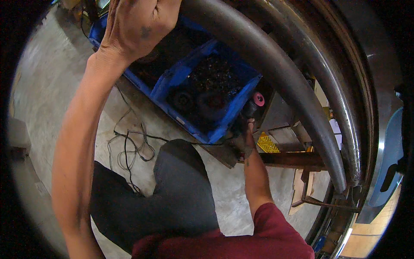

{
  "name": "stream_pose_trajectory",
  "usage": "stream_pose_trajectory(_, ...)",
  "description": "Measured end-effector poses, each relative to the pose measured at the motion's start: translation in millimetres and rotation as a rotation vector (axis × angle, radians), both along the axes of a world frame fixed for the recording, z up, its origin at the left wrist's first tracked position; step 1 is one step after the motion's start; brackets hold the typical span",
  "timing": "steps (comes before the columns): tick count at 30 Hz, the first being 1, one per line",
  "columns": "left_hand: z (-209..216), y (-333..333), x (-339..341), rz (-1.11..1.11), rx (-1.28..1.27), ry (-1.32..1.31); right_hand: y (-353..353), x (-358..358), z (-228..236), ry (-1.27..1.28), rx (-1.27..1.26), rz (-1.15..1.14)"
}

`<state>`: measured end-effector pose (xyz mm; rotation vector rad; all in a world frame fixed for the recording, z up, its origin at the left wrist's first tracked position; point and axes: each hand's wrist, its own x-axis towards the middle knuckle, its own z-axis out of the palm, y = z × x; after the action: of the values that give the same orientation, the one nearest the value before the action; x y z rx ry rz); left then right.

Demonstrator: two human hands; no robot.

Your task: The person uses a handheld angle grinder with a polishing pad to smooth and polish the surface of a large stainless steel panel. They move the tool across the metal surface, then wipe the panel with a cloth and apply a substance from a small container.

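My left hand (144, 30) is raised at the top edge, beside the upper end of a thick dark curved metal pipe (276, 64). Its fingers run out of the picture, so whether they touch the pipe is hidden. Lower and to the right, my right hand (250, 126) is closed on a dark power tool with a round pink disc at its end, which looks like an angle grinder (248, 111). A black cord (185, 141) leads toward it. The tool is beside the right side of a blue bin (235, 116) and below the pipe.
The blue bin holds dark debris and round dark pieces. A second, shiny curved pipe (323, 64) runs alongside the first. Tangled cable (129, 149) lies on the concrete floor (56, 86) by my legs. A yellow perforated crate (268, 143) stands under the bench at right.
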<state>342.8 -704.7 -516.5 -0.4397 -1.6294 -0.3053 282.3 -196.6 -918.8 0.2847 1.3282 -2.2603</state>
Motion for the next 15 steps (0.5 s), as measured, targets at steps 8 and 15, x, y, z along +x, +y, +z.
stream_pose_trajectory(8,2.0,1.4,0.7,0.099,0.001,0.028,-11.7,10.5,-48.0,0.087,0.509,-0.105)
stream_pose_trajectory(15,8.7,4.0,14.0,0.216,-0.095,0.095,-5.2,-37.2,-32.6,0.133,0.651,-0.054)
